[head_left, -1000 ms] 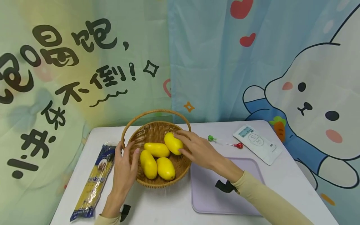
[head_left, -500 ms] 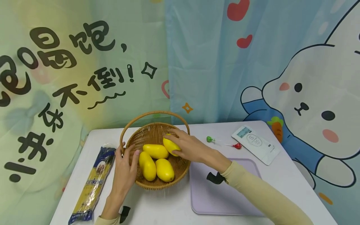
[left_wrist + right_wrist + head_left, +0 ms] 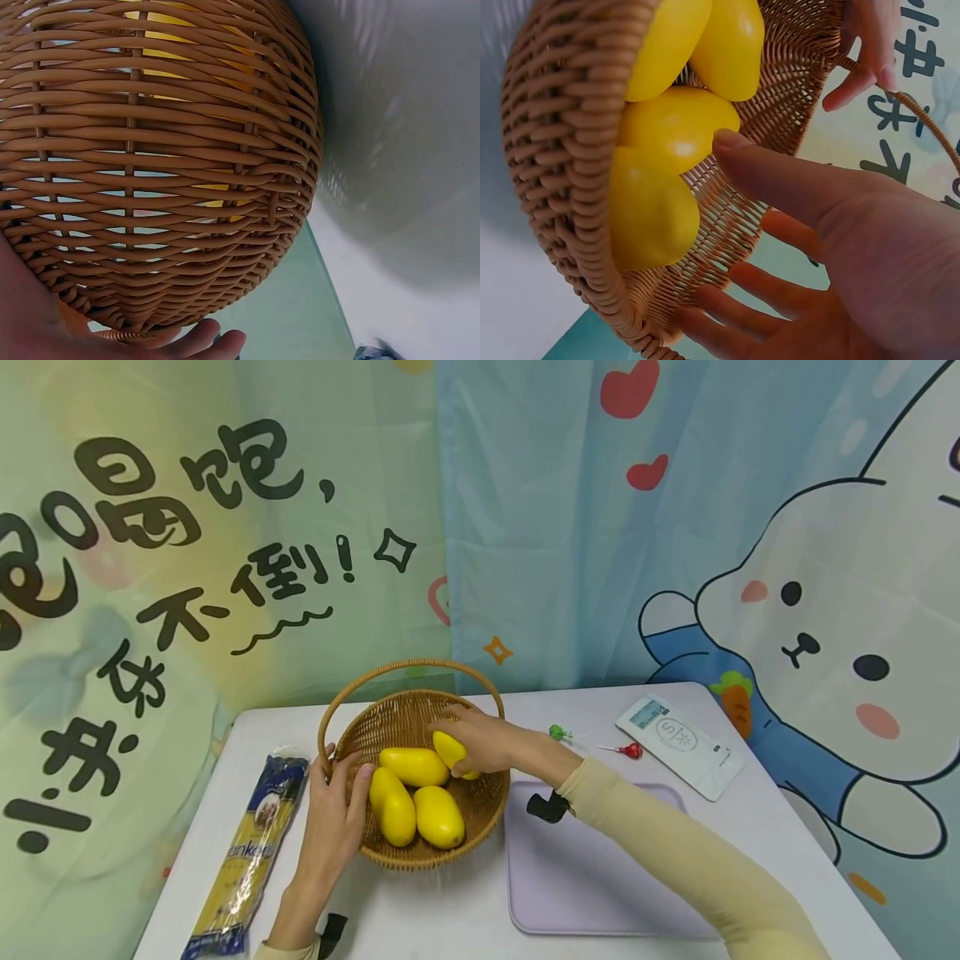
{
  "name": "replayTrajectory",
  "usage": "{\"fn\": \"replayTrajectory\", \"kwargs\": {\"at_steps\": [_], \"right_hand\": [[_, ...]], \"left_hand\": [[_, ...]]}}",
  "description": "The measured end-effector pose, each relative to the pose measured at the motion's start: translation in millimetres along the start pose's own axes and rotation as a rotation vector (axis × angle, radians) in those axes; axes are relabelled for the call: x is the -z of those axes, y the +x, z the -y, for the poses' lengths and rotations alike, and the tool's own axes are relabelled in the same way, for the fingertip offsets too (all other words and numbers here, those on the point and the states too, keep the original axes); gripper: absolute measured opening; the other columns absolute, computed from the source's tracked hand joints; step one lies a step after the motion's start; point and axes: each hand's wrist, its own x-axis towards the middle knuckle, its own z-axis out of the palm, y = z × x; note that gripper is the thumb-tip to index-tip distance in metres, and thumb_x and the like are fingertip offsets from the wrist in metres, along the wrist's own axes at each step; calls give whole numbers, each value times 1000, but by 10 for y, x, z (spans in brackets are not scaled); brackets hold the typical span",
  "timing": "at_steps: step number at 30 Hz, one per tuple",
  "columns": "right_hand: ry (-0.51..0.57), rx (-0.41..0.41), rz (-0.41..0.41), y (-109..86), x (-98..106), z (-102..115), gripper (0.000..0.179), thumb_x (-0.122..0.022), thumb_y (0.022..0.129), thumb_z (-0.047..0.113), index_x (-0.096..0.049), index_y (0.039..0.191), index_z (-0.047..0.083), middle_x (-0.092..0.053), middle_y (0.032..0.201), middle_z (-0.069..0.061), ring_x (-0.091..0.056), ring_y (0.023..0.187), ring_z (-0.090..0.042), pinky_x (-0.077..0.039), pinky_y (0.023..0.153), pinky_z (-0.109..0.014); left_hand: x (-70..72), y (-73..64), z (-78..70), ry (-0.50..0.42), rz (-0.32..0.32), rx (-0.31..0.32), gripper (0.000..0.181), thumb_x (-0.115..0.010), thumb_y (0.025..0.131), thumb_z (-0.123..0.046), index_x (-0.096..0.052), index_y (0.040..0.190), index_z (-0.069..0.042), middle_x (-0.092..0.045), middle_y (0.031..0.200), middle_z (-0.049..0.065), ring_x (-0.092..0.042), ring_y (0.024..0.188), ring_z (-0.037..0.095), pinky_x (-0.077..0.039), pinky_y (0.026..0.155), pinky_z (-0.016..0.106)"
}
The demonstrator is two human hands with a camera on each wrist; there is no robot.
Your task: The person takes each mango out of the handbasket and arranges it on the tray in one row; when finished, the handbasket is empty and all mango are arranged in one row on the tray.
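A round wicker basket (image 3: 420, 860) with a tall hoop handle holds several yellow mangoes (image 3: 414, 767). My left hand (image 3: 333, 814) grips its left rim beside the foot of the handle; in the left wrist view the woven wall (image 3: 150, 165) fills most of the picture. Over the right side of the basket reaches my right hand (image 3: 480, 739), partly covering the rightmost mango (image 3: 448, 748). In the right wrist view that mango (image 3: 652, 214) lies against the basket wall, with the thumb and spread fingers (image 3: 757, 289) of my right hand close around it, not curled onto it.
A long pack of noodles (image 3: 243, 860) lies left of the basket. To the right is a lilac tray (image 3: 600, 893), partly under my right sleeve. Behind it lie a green lollipop (image 3: 557, 732), a red lollipop (image 3: 633, 750) and a white kitchen scale (image 3: 678, 747).
My right hand has moved left and deeper over the basket, covering more of the rightmost mango. My left hand stays at the rim. The whole head view has shifted slightly.
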Motion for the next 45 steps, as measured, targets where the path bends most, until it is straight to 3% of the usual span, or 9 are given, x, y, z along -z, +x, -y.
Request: {"fn": "replayTrajectory", "kwargs": {"at_steps": [9,20,31,40,45], "right_hand": [[-2,-75,87,143,46,35,73,-78,91,24,-43,155,17,-31,162,-19,-37,147,-37,-47,110,-48],[-50,-160,182,286,35,89,81,-80,89,24,-38,158,20,-29,165,-16,-35,149,-33,-42,115,-48],[-94,-192,210,326,-48,93,82,-82,87,23,-39,157,24,-22,166,-20,-48,140,-32,-50,106,-43],[-87,-201,176,311,-101,83,83,-83,86,19,-40,157,26,-23,165,-20,-61,115,-25,-55,82,-31],[-85,-177,161,294,-103,59,81,-83,86,20,-41,156,24,-30,160,-19,-60,109,-22,-55,84,-31]], "left_hand": [[4,-7,-4,1,14,13,47,-47,108,-38,-58,139,-4,-23,162,26,-42,139,49,-41,108,67],[5,6,-23,0,22,23,47,-46,108,-38,-57,139,-4,-21,162,26,-43,139,48,-41,108,66],[23,-2,-31,-4,48,62,53,-45,108,-43,-51,144,-5,-20,163,24,-44,138,48,-42,107,66],[27,1,-19,-5,60,76,61,-44,108,-44,-40,152,-3,-24,160,24,-46,136,46,-42,109,64],[29,-3,-29,2,61,77,64,-44,108,-44,-35,155,0,-26,158,24,-41,141,45,-37,113,64]]}}
